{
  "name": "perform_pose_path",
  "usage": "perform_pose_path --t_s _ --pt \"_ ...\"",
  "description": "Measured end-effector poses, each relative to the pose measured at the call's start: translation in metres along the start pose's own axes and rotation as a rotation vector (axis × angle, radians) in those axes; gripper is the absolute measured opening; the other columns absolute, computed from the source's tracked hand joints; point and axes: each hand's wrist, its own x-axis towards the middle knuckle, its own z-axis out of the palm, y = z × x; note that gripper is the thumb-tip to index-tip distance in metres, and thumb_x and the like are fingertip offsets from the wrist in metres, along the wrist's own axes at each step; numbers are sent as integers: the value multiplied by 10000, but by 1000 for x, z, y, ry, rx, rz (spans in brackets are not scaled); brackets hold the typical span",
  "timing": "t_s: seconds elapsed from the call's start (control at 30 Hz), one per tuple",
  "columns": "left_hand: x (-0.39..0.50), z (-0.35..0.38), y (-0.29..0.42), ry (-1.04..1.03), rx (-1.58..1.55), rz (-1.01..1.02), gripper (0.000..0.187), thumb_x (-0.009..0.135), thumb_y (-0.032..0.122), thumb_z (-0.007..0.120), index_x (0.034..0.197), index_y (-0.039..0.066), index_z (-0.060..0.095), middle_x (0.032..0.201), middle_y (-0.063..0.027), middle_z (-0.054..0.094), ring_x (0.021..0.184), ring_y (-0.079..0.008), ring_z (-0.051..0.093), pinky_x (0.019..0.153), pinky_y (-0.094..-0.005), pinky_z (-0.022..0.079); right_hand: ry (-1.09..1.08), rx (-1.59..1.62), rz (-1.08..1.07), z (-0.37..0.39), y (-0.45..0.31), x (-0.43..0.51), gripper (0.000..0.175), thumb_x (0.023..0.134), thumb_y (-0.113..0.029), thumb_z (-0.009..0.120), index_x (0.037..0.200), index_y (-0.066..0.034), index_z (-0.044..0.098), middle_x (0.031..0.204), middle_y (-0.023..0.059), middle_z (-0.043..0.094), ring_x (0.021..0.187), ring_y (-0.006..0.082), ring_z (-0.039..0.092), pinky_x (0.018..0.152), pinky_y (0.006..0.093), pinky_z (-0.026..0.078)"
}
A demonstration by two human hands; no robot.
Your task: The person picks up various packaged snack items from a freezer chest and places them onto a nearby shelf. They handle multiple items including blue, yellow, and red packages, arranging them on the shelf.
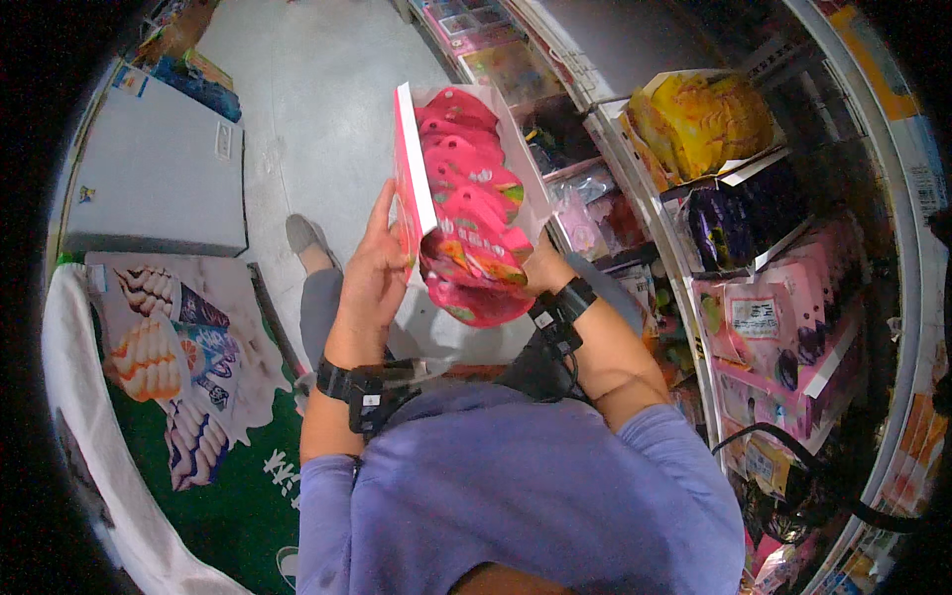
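An open white-and-red cardboard display box (416,160) is held up before my body, tilted toward me. Several red-pink snack pouches (472,204) stand in a row inside it, and the nearest ones lean out over its front. My left hand (375,260) grips the box's left side, thumb and fingers against the outer wall. On the other side, my right hand (545,266) supports the lower right corner near the front pouches. Its fingers are partly hidden behind the box and pouches.
To the right, a metal shelf rack (647,201) holds a box of yellow bags (699,126), dark purple packets (718,227) and pink pouches (773,312). A grey chest freezer (160,171) and an ice-cream-printed panel (201,357) line the left. A black cable (788,439) hangs at lower right.
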Motion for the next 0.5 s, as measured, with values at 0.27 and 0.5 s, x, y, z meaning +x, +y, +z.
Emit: perform_pose_path --t_s 0.27,0.5 --pt "17 0 -28 150 118 106 645 974 454 397 1417 15 230 1371 -122 368 1254 -202 405 1041 -349 358 -65 -289 -105 -27 15 14 530 926 -238 543 1394 -107 332 1361 82 460 1193 219 502 995 391 441" --pt "15 -8 -37 128 318 140 634 988 455 332 1437 30 190 1397 -133 343 1238 -203 429 1031 -352 376 -173 -576 -227 -57 25 26 535 904 -385 563 1321 -90 404 1245 96 544 1118 225 555 944 413 475"
